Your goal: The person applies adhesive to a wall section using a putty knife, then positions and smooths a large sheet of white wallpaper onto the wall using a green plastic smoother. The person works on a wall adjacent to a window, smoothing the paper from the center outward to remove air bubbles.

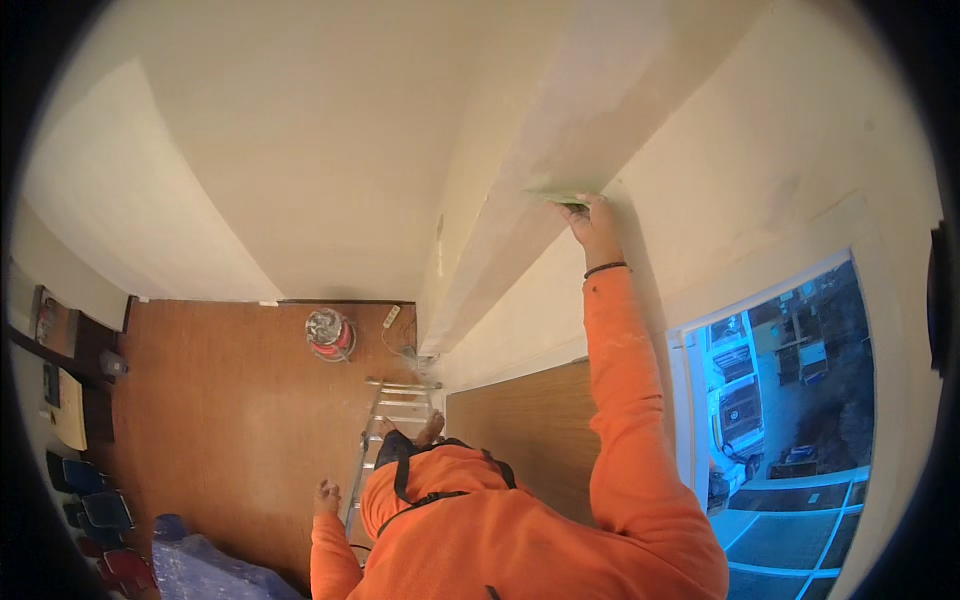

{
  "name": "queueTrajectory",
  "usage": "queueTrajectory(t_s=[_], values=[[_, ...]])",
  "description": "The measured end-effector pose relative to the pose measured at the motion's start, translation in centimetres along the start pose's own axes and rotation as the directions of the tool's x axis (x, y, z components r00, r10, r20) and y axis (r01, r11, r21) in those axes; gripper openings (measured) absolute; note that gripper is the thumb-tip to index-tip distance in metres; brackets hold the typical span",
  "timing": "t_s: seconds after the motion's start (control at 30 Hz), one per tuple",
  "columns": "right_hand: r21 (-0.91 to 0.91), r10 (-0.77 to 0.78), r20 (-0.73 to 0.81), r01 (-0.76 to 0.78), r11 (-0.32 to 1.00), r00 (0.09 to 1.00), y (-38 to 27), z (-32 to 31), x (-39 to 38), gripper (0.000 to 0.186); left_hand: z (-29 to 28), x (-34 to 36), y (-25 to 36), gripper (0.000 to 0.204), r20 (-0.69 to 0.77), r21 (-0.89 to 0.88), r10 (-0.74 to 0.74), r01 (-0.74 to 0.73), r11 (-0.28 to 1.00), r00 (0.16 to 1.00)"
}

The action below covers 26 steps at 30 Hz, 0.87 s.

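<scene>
My right hand [596, 222] is raised high and pinches a thin, pale green flat piece [562, 196], perhaps a sanding sheet or pad. The piece rests against the pale plastered pillar [560, 130] that juts from the wall. Its exact kind does not show. A dark band circles my right wrist, and an orange sleeve covers the arm. Low on the left, my left hand [327, 497] hangs free beside the ladder, its fingers loosely bent and apart with nothing visible in them. The metal ladder [403, 403] stands below me; my bare foot shows near its top.
A window [785, 385] lies to the right. On the brown floor [215, 400] stand a paint-smeared bucket-like container [329, 334] and a power strip [391, 316] with a cord. Chairs [105, 510] line the left side, near a purple-blue covered piece [205, 565].
</scene>
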State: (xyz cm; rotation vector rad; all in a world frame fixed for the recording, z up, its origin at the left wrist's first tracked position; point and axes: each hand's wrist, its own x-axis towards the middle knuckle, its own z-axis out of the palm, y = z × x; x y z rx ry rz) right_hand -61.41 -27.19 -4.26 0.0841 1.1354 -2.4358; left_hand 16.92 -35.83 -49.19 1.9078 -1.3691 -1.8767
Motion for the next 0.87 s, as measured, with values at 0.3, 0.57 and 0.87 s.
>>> queueTrajectory(t_s=[0.3, 0.57, 0.87], values=[[-0.123, -0.117, 0.099, 0.128, 0.984, 0.988, -8.6, 8.1, -4.8, 0.035, 1.9, 1.9, -0.5, 0.060, -0.021, 0.013, -0.097, 0.098, 0.995, 0.995], [-0.123, -0.200, 0.310, 0.248, 0.961, 0.929, -16.5, 13.3, -5.1, 0.033, 4.1, 2.9, -3.0, 0.060, 0.024, -0.136, -0.135, 0.137, 0.981, 0.991], [-0.160, 0.141, 0.768, -0.027, 0.987, 0.625, -32.5, 17.1, -2.2, 0.037, 6.2, 4.5, -1.2, 0.056, 0.091, -0.103, -0.168, 0.177, 0.979, 0.982]])
